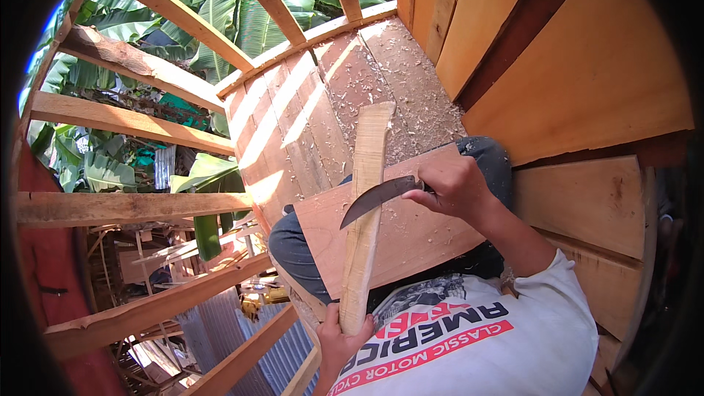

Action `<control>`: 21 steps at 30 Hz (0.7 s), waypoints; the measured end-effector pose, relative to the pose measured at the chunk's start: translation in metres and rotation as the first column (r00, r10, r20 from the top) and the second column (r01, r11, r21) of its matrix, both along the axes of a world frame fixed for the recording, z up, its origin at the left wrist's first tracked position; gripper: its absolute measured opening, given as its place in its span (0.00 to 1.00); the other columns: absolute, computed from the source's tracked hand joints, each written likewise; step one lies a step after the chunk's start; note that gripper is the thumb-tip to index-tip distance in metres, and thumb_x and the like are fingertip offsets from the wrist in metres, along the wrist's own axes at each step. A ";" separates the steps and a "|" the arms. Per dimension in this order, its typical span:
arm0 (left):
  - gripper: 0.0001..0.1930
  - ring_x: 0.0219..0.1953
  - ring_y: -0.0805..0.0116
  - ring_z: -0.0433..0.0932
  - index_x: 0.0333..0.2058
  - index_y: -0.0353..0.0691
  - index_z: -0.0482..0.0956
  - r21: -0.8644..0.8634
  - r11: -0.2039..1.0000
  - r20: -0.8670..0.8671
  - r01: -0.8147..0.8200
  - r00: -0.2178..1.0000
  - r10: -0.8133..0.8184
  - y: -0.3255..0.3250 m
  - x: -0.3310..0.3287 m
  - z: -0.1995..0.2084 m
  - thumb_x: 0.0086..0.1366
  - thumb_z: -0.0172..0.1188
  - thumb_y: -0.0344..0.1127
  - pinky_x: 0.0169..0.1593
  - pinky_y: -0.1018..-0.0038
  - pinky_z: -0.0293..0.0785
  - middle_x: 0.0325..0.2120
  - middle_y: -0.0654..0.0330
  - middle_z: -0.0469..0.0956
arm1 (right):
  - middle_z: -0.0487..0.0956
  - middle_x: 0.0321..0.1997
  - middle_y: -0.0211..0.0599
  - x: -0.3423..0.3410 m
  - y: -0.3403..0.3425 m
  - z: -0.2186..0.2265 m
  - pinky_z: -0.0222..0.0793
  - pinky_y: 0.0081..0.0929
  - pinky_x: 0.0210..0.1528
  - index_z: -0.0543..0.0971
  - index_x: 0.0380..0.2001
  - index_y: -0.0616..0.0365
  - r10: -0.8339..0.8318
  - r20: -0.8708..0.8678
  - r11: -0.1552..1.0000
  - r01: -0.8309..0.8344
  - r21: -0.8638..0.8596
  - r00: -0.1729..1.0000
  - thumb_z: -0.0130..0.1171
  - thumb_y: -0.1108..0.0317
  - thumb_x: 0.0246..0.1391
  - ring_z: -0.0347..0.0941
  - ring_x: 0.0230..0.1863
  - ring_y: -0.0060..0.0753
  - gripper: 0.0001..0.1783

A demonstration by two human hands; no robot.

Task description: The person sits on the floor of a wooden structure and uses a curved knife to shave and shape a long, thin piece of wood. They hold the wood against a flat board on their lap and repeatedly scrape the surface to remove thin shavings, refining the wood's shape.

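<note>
A long, pale piece of wood (pixel 364 235) slants up across my lap, its far end slightly hooked. My left hand (pixel 342 339) is closed round its near end, against my shirt. In my right hand (pixel 455 185) is a knife (pixel 378 200) with a broad, curved dark blade, which lies across the middle of the wood and points left. Most of the knife's handle is hidden in my fist. Beneath the wood a flat wooden board (pixel 433 238) rests over my thighs, with a few shavings on it.
Wood shavings (pixel 411 73) are scattered over the plank floor (pixel 286 125) ahead. Wooden railing bars (pixel 139 207) stand on the left, with banana leaves (pixel 220 7) and corrugated metal sheets (pixel 220 330) beyond. A wooden plank wall (pixel 587 66) closes off the right side.
</note>
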State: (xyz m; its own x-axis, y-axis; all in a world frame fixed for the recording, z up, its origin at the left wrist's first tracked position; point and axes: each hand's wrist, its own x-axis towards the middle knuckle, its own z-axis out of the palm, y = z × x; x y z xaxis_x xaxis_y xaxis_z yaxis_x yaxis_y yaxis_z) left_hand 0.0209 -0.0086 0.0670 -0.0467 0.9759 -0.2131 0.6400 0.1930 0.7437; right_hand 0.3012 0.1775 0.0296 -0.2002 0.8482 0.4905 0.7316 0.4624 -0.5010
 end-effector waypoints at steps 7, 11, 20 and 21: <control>0.20 0.22 0.72 0.77 0.35 0.34 0.74 -0.041 0.999 0.008 -0.008 1.000 0.009 0.000 -0.001 0.006 0.46 0.72 0.36 0.28 0.75 0.72 0.20 0.55 0.77 | 0.70 0.12 0.41 -0.004 0.001 0.001 0.66 0.35 0.18 0.72 0.15 0.55 0.139 0.110 0.990 -0.142 0.015 0.984 0.58 0.45 0.55 0.72 0.17 0.46 0.26; 0.21 0.23 0.72 0.77 0.36 0.34 0.74 -0.059 0.998 0.024 -0.015 1.000 0.017 0.002 0.004 0.001 0.46 0.72 0.36 0.29 0.75 0.72 0.21 0.55 0.77 | 0.70 0.14 0.40 0.004 0.015 -0.014 0.65 0.32 0.18 0.72 0.17 0.55 -0.046 -0.077 0.998 0.043 -0.048 0.996 0.58 0.44 0.55 0.74 0.17 0.42 0.26; 0.22 0.24 0.73 0.77 0.38 0.34 0.74 -0.023 1.000 0.019 -0.011 1.000 0.012 0.001 0.000 -0.002 0.46 0.72 0.35 0.30 0.76 0.72 0.22 0.55 0.78 | 0.67 0.11 0.40 -0.003 0.017 -0.008 0.64 0.34 0.17 0.70 0.15 0.55 0.171 0.038 0.983 -0.173 0.065 0.985 0.59 0.44 0.55 0.72 0.15 0.42 0.28; 0.22 0.24 0.73 0.77 0.38 0.34 0.74 -0.014 1.000 0.043 -0.001 0.999 0.002 -0.002 -0.002 -0.002 0.46 0.71 0.35 0.30 0.76 0.72 0.22 0.55 0.78 | 0.67 0.11 0.39 0.000 0.021 -0.013 0.64 0.34 0.18 0.70 0.15 0.55 0.068 -0.022 0.998 -0.067 0.008 0.997 0.59 0.43 0.54 0.72 0.15 0.42 0.28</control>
